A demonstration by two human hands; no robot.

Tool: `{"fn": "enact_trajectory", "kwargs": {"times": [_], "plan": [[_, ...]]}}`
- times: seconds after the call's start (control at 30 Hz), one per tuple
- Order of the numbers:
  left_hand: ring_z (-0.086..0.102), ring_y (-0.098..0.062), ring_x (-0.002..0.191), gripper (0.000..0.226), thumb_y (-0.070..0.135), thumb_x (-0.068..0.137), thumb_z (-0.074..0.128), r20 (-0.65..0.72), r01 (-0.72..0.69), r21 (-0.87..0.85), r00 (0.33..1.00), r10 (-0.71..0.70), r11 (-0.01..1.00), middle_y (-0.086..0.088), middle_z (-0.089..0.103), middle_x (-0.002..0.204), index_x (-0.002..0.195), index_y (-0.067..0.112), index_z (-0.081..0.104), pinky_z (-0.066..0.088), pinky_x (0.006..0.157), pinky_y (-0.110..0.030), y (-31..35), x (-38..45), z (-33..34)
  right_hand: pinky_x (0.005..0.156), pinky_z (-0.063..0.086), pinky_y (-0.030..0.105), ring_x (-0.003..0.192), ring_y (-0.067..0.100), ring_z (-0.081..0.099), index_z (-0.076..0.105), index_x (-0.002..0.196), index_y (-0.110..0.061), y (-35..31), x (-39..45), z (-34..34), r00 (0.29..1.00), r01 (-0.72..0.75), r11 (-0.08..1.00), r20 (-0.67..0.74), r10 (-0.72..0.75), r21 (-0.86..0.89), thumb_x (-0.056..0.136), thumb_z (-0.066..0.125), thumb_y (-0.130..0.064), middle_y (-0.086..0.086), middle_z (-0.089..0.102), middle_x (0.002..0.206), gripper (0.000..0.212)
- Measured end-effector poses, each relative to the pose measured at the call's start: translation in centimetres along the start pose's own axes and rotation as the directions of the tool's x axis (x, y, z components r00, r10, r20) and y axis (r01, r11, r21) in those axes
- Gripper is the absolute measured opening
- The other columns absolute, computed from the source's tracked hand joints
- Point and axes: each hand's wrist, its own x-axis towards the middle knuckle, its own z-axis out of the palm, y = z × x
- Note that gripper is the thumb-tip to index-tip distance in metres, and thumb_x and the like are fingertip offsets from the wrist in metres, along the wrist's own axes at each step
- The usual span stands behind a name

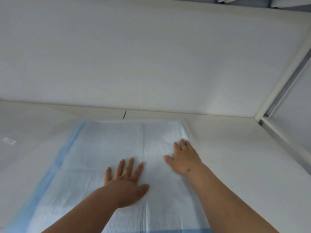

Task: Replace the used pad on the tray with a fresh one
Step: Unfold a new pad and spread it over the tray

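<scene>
Left hand [125, 180] lies flat, fingers spread, at lower centre on the pale blue-edged quilted pad [104, 148]; right hand [182, 158] presses its right edge (fingers straight, grasping nothing)

My left hand [125, 184] lies flat on the fresh pad [107, 152], fingers [130, 165] spread and straight, thumb out to the right. My right hand [182, 158] presses flat near the pad's right edge, its fingertips close to the far right corner. The pad is pale blue-white with a darker blue border along its left side and creases crossing its middle. It rests on a white surface [235, 148]; a small white label [9, 141] lies at far left.
</scene>
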Motion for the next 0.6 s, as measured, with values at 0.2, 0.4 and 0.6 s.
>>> {"fn": "enact_trajectory", "kwargs": {"times": [0.2, 0.4, 0.6], "plan": [[-0.007, -0.022, 0.148, 0.103, 0.087, 0.066, 0.043, -0.057, -0.012, 0.025, 0.998, 0.013, 1.000, 0.009, -0.008, 0.161, 0.148, 0.050, -0.006, 0.001, 0.116, -0.052, -0.8, 0.3, -1.7, 0.122, 0.002, 0.040, 0.150, 0.029, -0.011, 0.003, 0.155, -0.009, -1.3, 3.6, -1.0, 0.998, -0.016, 1.000, -0.069, 0.015, -0.023, 0.092, 0.034, -0.066, 0.015, -0.008, 0.163, 0.091], [-0.020, -0.021, 0.147, 0.103, 0.088, 0.068, 0.038, -0.028, -0.022, 0.006, 0.999, 0.023, 1.000, 0.008, -0.019, 0.160, 0.146, 0.050, -0.016, -0.014, 0.113, -0.058, -1.1, 0.5, -0.7, 0.122, 0.000, 0.039, 0.150, 0.028, -0.006, 0.000, 0.155, -0.006, -0.4, 7.3, 0.0, 0.997, -0.078, 0.997, -0.013, 0.078, 0.023, 0.090, 0.026, -0.072, 0.017, -0.005, 0.163, 0.096], [-0.024, -0.017, 0.145, 0.116, 0.099, 0.045, 0.017, -0.004, -0.043, -0.005, 0.999, 0.043, 0.999, 0.011, -0.026, 0.158, 0.144, 0.051, -0.021, -0.019, 0.111, -0.058, -1.1, 0.8, -0.5, 0.122, -0.001, 0.037, 0.150, 0.028, -0.010, 0.001, 0.155, -0.005, -1.1, 9.6, -0.6, 0.995, -0.103, 0.994, -0.008, 0.104, 0.030, 0.087, 0.030, -0.075, 0.016, -0.008, 0.163, 0.101]]}}
